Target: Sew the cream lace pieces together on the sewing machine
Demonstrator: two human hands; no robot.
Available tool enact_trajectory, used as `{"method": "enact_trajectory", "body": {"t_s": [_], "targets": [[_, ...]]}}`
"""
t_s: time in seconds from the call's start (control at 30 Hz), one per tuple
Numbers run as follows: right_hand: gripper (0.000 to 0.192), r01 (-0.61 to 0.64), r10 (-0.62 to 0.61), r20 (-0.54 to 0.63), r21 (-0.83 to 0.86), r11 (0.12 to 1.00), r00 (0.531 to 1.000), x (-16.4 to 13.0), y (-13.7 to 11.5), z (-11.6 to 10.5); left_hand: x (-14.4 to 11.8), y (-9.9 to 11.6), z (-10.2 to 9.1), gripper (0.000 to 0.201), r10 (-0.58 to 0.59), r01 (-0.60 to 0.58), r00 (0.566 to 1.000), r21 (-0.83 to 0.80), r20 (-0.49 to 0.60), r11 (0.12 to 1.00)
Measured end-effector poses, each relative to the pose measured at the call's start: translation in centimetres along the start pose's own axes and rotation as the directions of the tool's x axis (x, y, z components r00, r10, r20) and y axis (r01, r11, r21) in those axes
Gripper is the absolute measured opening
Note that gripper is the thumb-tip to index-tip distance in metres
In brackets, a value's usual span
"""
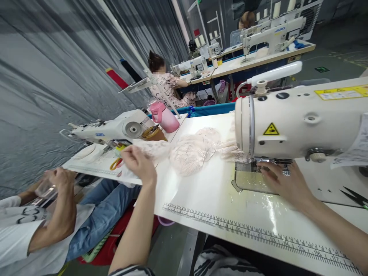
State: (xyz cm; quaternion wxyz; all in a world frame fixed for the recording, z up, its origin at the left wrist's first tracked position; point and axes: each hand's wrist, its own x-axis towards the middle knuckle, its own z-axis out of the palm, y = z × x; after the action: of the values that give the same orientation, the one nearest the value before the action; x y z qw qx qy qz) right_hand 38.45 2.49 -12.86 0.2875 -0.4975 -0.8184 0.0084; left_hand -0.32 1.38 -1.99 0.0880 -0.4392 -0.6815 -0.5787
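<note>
My left hand [140, 164] is raised at the left end of the table, its fingers pinched on a strip of sheer pale pink lace [156, 148]. That lace runs right into rounded, cup-like lace pieces [188, 155] lying on the white tabletop, which look like bra parts. Further right, the lace reaches the presser foot [260, 160] of the sewing machine [299, 119]. My right hand [284, 182] is beside the foot, over the needle plate, with thumb and forefinger apart. Its other fingertips are partly hidden behind the foot.
A printed ruler [244, 228] runs along the table's front edge. Black scissors [355, 197] lie at the far right. A pink tumbler [165, 117] and a brown-lidded jar [153, 134] stand behind my left hand. A co-worker's hands [60, 178] are at the left, near another sewing machine [112, 128].
</note>
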Motion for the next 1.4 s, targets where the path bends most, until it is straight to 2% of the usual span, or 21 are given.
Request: {"method": "enact_trajectory", "body": {"t_s": [0.07, 0.1, 0.13, 0.17, 0.2, 0.23, 0.3, 0.4, 0.43, 0.5, 0.57, 0.6, 0.67, 0.7, 0.77, 0.87, 0.97, 1.07, 1.17, 1.27, 1.4], "targets": [[0.032, -0.029, 0.029, -0.011, 0.040, 0.999, 1.000, 0.3, -0.2, -0.2, -0.1, 1.8, -1.0, 0.017, 0.052, -0.052, 0.999, -0.002, -0.010, 0.999], [0.031, -0.039, 0.040, -0.013, 0.062, 0.997, 0.999, 0.4, -0.2, -0.2, -0.6, 2.9, -1.3, 0.017, 0.062, -0.062, 0.997, -0.005, 0.038, 0.998], [0.031, -0.052, 0.054, -0.015, 0.065, 0.997, 0.998, 0.5, -0.2, -0.2, -1.5, 4.0, -1.4, 0.018, 0.051, -0.051, 0.983, -0.005, 0.175, 0.999], [0.031, -0.066, 0.067, -0.012, 0.067, 0.996, 0.998, 0.5, -0.1, -0.2, -2.7, 5.0, -1.2, 0.018, 0.002, 0.004, 0.913, -0.014, 0.408, 1.000], [0.032, -0.079, 0.080, -0.010, 0.067, 0.995, 0.997, 0.6, 0.0, -0.1, -4.1, 6.0, -0.8, 0.019, -0.013, 0.055, 0.792, -0.049, 0.610, 0.997], [0.032, -0.086, 0.087, -0.009, 0.066, 0.994, 0.996, 0.6, 0.0, -0.1, -5.5, 6.9, -0.1, 0.020, 0.003, 0.093, 0.659, -0.085, 0.752, 0.992], [0.034, -0.082, 0.083, -0.009, 0.067, 0.994, 0.997, 0.5, 0.1, -0.2, -8.3, 8.1, 1.9, 0.022, 0.089, 0.100, 0.429, -0.145, 0.899, 0.984], [0.037, -0.050, 0.050, -0.029, 0.023, 0.999, 0.998, 0.6, 0.0, -0.4, -11.0, 8.8, 5.7, 0.028, 0.217, -0.078, 0.257, -0.203, 0.942, 0.976], [0.038, -0.046, 0.046, -0.043, 0.001, 0.999, 0.998, 0.7, -0.1, -0.4, -11.6, 8.7, 6.7, 0.029, 0.215, -0.183, 0.235, -0.174, 0.948, 0.968], [0.037, -0.055, 0.053, -0.074, -0.023, 0.998, 0.996, 0.7, -0.1, -0.4, -12.5, 8.6, 8.2, 0.028, 0.272, -0.415, 0.276, -0.140, 0.922, 0.899], [0.033, -0.070, 0.067, -0.088, -0.026, 0.997, 0.994, 0.7, -0.1, -0.3, -13.5, 8.7, 8.6, 0.025, 0.430, -0.603, 0.304, -0.178, 0.850, 0.778], [0.032, -0.071, 0.068, -0.084, -0.028, 0.997, 0.994, 0.6, -0.1, -0.3, -14.1, 8.7, 8.6, 0.024, 0.519, -0.666, 0.277, -0.228, 0.809, 0.710], [0.030, -0.047, 0.045, -0.057, -0.039, 0.998, 0.997, 0.4, -0.2, -0.2, -15.4, 8.9, 8.2, 0.024, 0.646, -0.733, 0.167, -0.345, 0.744, 0.586], [0.031, -0.025, 0.024, -0.032, -0.044, 0.999, 0.999, 0.2, -0.2, -0.2, -16.1, 8.8, 8.0, 0.026, 0.679, -0.748, 0.117, -0.386, 0.725, 0.541], [0.033, 0.014, -0.013, 0.022, -0.036, 0.999, 1.000, 0.0, -0.5, -0.3, -17.0, 8.5, 7.6, 0.031, 0.705, -0.759, 0.054, -0.430, 0.707, 0.489], [0.035, 0.030, -0.033, 0.113, 0.029, 0.999, 0.993, 0.0, -1.0, -0.5, -17.0, 7.3, 7.3, 0.034, 0.715, -0.738, 0.011, -0.477, 0.699, 0.477], [0.037, 0.026, -0.076, 0.243, 0.204, 0.979, 0.967, 0.2, -1.6, -0.7, -15.8, 5.8, 7.0, 0.027, 0.723, -0.695, -0.027, -0.533, 0.690, 0.483], [0.043, -0.038, -0.145, 0.357, 0.459, 0.888, 0.923, 0.4, -1.8, -1.1, -14.7, 4.8, 6.7, 0.022, 0.721, -0.649, -0.027, -0.561, 0.693, 0.515], [0.041, -0.160, -0.137, 0.407, 0.614, 0.773, 0.903, 0.6, -1.9, -1.4, -14.4, 4.4, 6.5, 0.024, 0.706, -0.614, -0.017, -0.565, 0.708, 0.551], [0.031, -0.213, -0.049, 0.374, 0.625, 0.751, 0.926, 0.6, -2.1, -1.5, -14.5, 4.4, 6.5, 0.023, 0.704, -0.605, -0.009, -0.564, 0.710, 0.561], [0.046, -0.250, -0.006, 0.401, 0.583, 0.773, 0.916, 0.6, -2.6, -1.4, -14.5, 4.6, 6.5, 0.016, 0.725, -0.619, 0.003, -0.568, 0.689, 0.543]]}}
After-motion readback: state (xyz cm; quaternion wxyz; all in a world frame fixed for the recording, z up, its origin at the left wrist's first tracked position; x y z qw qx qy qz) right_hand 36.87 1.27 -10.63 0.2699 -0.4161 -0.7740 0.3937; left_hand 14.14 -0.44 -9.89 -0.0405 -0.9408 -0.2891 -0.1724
